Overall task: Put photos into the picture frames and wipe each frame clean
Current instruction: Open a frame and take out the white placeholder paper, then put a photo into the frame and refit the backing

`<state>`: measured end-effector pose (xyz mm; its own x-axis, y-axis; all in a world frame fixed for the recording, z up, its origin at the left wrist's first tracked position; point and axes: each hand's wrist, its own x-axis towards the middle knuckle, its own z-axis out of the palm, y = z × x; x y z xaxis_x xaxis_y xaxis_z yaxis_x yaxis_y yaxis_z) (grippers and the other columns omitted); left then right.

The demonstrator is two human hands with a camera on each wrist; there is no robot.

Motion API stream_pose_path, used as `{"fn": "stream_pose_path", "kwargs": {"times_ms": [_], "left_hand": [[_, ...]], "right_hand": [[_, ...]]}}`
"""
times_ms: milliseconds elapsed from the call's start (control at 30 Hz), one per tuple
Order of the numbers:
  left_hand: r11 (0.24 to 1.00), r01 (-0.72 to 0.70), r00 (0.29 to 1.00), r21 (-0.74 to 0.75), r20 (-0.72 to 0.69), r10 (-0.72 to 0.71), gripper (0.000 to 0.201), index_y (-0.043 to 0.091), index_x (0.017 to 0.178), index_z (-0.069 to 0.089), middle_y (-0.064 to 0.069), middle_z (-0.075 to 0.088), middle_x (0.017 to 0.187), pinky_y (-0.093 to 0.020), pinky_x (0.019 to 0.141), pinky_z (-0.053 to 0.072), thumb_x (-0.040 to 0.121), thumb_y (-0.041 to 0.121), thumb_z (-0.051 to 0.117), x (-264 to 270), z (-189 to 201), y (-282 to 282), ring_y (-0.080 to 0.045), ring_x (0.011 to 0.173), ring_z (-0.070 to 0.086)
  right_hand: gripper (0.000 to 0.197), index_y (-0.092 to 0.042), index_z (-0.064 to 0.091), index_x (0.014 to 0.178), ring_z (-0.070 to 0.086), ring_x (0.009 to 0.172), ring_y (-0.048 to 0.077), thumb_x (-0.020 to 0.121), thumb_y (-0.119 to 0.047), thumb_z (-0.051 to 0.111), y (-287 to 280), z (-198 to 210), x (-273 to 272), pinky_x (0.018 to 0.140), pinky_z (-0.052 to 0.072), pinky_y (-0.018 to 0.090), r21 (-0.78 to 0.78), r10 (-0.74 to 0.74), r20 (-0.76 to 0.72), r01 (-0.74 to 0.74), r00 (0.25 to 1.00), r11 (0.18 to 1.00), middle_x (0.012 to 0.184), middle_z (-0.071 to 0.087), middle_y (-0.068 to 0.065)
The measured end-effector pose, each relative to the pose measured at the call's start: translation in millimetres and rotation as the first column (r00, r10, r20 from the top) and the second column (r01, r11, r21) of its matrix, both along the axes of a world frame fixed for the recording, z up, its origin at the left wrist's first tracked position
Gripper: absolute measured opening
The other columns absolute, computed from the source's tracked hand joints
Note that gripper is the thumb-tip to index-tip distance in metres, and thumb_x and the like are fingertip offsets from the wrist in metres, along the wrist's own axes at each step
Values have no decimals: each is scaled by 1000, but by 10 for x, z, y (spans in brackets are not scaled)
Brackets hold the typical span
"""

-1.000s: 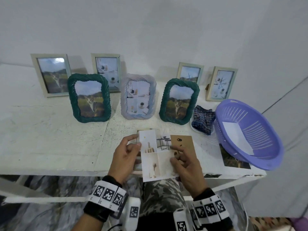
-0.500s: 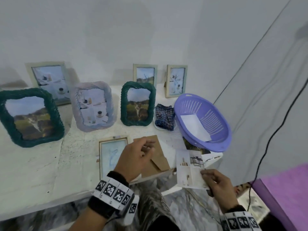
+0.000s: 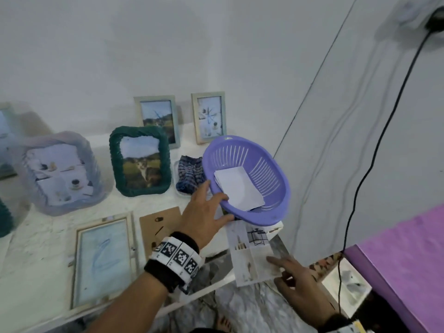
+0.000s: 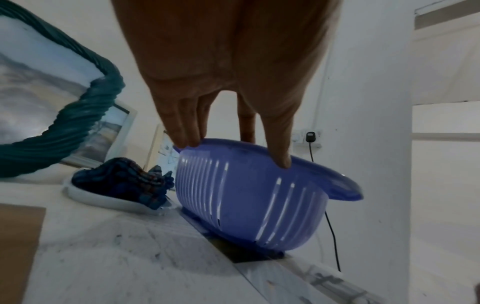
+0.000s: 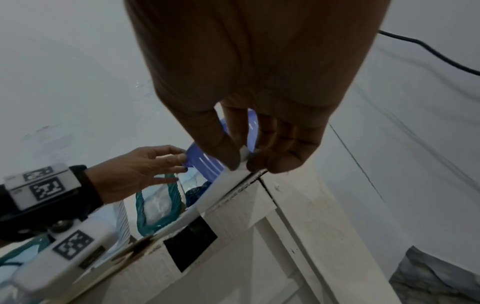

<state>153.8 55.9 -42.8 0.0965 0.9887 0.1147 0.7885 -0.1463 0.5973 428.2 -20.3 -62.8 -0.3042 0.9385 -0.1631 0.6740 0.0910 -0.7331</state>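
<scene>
The left hand (image 3: 204,212) is bare, and behind it the wrist wears a black cuff (image 3: 165,272) wrapped by a white band (image 3: 179,257) printed with square black-and-white coded markers. A white block-shaped camera housing (image 5: 55,257) with another such marker hangs under that wrist. The right hand (image 3: 298,284) is also bare, with a black cuff (image 3: 336,320) and the edge of a white marker band at its wrist.

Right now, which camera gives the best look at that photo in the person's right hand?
The head view: the photo faces the camera there, its printed panels readable, the right hand pinching its lower corner. The right wrist view catches only its pale edge between thumb and fingers. The left wrist view misses it, showing the left hand on the purple basket.
</scene>
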Motion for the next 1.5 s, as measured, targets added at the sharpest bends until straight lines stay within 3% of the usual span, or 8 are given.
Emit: {"fn": "stream_pose_path", "kwargs": {"times_ms": [333, 433, 633, 833, 1033, 1167, 1267, 1500], "left_hand": [[992, -37, 984, 125, 177, 14, 48, 31, 115, 61, 12, 36, 141, -28, 106, 35, 81, 65, 60, -101, 151, 206, -8, 140, 29], [990, -50, 986, 134, 163, 28, 50, 37, 114, 61, 16, 35, 139, -24, 105, 32, 77, 70, 51, -101, 132, 211, -3, 137, 30], [988, -60, 989, 144, 145, 39, 46, 40, 115, 60, 9, 33, 151, -23, 105, 34, 80, 68, 51, -18, -21, 93, 1, 132, 35], [988, -47, 993, 146, 114, 30, 42, 44, 117, 57, 14, 25, 155, -32, 102, 44, 83, 67, 53, -27, -161, -44, -4, 134, 38], [989, -82, 993, 127, 98, 69, 40, 51, 117, 51, 25, 16, 156, -22, 101, 37, 82, 69, 52, 15, -134, -116, 8, 137, 27], [984, -124, 987, 128, 121, 109, 35, 49, 113, 55, 27, 19, 155, -21, 99, 38, 83, 69, 51, 57, -121, -113, 11, 133, 31], [982, -139, 984, 126, 132, 122, 34, 47, 112, 57, 27, 18, 155, -25, 98, 42, 84, 66, 53, 70, -121, -114, 8, 132, 35], [982, -159, 978, 105, 152, 142, 39, 45, 113, 57, 29, 17, 154, -25, 100, 41, 83, 68, 51, 76, -95, -116, 9, 131, 35]], "right_hand": [[28, -24, 66, 112, 52, 67, 2, 88, -11, 63, 763, -169, 8, 61, 37, 8, 190, 63, 83, -78, 995, 979, 92, 52, -14], [25, -20, 69, 108, 48, 62, -4, 86, -9, 62, 1042, -280, -77, 63, 37, 11, 280, 94, 99, -118, 991, 953, 91, 55, -7], [17, -13, 66, 71, 63, 58, 28, 66, -3, 78, 1263, -403, -116, 48, 35, 19, 393, 65, 185, -135, 981, 909, 71, 67, 6], [9, -15, 69, 85, 56, 65, 13, 82, -14, 61, 1375, -364, 214, 55, 38, 22, 347, 90, 46, -101, 995, 932, 80, 65, 1], [15, -14, 73, 89, 52, 63, 12, 83, -19, 60, 1940, 541, 510, 61, 40, 19, 538, -81, 69, 31, 994, 843, 75, 64, -1], [15, -15, 71, 100, 51, 58, 9, 85, -12, 67, 2314, 1278, 44, 62, 42, 23, 633, 100, 211, -214, 972, 744, 78, 60, -2], [28, -21, 66, 115, 59, 79, 18, 88, -26, 62, 2535, 1467, -518, 73, 44, 29, 432, 304, 423, -485, 854, 760, 94, 62, 0], [48, -8, 57, 122, 57, 110, 26, 87, -39, 66, 2867, 972, -1641, 83, 45, 31, -119, 484, 834, -770, 266, 627, 120, 62, 8]]}}
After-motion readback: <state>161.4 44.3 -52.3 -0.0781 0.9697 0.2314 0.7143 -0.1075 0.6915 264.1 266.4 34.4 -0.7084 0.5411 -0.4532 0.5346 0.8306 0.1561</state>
